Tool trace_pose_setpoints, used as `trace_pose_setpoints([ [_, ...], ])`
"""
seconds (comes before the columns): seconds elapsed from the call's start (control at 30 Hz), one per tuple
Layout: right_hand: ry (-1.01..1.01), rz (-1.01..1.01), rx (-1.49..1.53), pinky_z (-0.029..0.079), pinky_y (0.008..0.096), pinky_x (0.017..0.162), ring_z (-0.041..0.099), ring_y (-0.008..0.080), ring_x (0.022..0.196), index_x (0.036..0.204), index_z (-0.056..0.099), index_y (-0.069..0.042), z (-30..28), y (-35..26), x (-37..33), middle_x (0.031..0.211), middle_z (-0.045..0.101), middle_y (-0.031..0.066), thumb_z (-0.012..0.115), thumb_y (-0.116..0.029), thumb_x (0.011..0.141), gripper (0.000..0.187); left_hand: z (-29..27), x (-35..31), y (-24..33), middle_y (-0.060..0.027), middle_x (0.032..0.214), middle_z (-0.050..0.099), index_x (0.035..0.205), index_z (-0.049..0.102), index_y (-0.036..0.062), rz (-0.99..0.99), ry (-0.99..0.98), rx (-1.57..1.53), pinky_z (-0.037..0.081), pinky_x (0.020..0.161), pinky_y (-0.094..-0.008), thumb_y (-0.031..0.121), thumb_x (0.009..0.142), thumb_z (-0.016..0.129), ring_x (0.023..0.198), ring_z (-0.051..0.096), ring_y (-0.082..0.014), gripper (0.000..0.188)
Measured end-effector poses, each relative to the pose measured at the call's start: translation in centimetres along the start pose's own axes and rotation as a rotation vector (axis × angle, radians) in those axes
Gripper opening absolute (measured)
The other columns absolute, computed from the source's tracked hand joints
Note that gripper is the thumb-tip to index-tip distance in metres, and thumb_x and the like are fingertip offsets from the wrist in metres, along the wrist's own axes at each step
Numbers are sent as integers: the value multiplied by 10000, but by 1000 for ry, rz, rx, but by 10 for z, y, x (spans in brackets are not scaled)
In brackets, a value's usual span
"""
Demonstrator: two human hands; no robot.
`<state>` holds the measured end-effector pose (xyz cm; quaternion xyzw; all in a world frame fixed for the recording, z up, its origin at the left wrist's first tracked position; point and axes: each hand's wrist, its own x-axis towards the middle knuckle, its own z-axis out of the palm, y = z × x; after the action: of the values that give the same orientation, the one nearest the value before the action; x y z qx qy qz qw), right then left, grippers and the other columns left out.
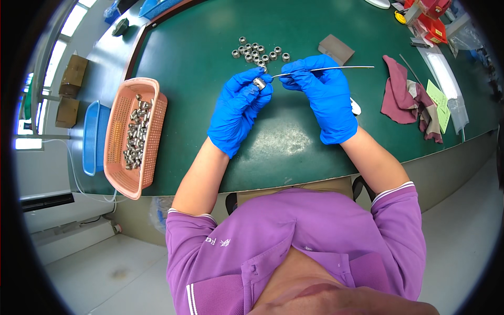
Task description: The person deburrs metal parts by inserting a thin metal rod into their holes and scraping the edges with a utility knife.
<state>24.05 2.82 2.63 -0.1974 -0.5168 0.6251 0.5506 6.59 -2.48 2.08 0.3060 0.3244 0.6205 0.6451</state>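
Observation:
Both my hands wear blue gloves and meet above the green table. My left hand (pixel 237 107) pinches a small silver metal cylinder (pixel 259 83) between thumb and fingers. In my right hand (pixel 323 97) is a thin metal rod (pixel 346 67), gripped near its left part. Its bent left tip points at the cylinder; whether it touches cannot be made out. Just beyond my left hand lies a loose group of short silver metal rings (pixel 255 50) with dark openings. A grey-brown rectangular block (pixel 336 50) rests beyond my right hand.
On the left stands a pink perforated basket (pixel 153 152) holding many small metal parts (pixel 137 134), beside a blue basket (pixel 93 139). To the right lie a maroon cloth (pixel 397 97), a yellow-green paper (pixel 440 105) and a clear plastic strip (pixel 446 79). Red bins (pixel 433 29) stand at the far right.

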Motion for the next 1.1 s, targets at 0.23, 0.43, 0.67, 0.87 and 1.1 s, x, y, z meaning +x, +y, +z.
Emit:
trace_pose_setpoints([
  [0.23, 15, 74, 36, 537, 309, 769, 636, 177, 869, 986, 515, -18, -1, 4, 1, 964, 637, 123, 597, -118, 886, 163, 3, -3, -1, -93, 1100, 552, 1272, 458, 16, -24, 36, -93, 492, 874, -216, 90, 890, 569, 982, 566, -132, 405],
  [0.43, 22, -12, 17, 532, 305, 777, 636, 180, 865, 976, 509, -12, 6, 1, 0, 967, 634, 134, 582, -55, 883, 125, -1, -2, 0, -87, 1100, 547, 1276, 447, 6, -50, -89, -94, 494, 872, -201, 83, 900, 551, 966, 562, -109, 398],
  [0.67, -27, -38, 2, 517, 294, 806, 622, 178, 898, 987, 508, -8, 7, 0, -3, 991, 622, 127, 565, -13, 881, 121, 0, -2, -1, -74, 1069, 540, 1278, 440, 2, -58, -53, -146, 494, 878, -206, 76, 890, 565, 966, 563, -120, 415],
  [0.87, -116, -114, 3, 499, 283, 808, 614, 168, 902, 980, 559, -20, 9, 1, -9, 991, 624, 105, 574, 9, 866, 118, 1, -4, 0, -60, 1053, 531, 1283, 437, 4, -63, -59, -168, 491, 878, -197, 73, 863, 603, 965, 561, -114, 456],
  [1.1, -269, -331, -368, 480, 283, 766, 604, 175, 867, 1007, 628, -44, 0, 6, -7, 945, 627, 77, 610, -14, 837, 173, -1, -4, -1, -48, 1051, 537, 1271, 450, 17, -72, -64, -141, 501, 855, -191, 81, 863, 608, 942, 567, -96, 442],
])
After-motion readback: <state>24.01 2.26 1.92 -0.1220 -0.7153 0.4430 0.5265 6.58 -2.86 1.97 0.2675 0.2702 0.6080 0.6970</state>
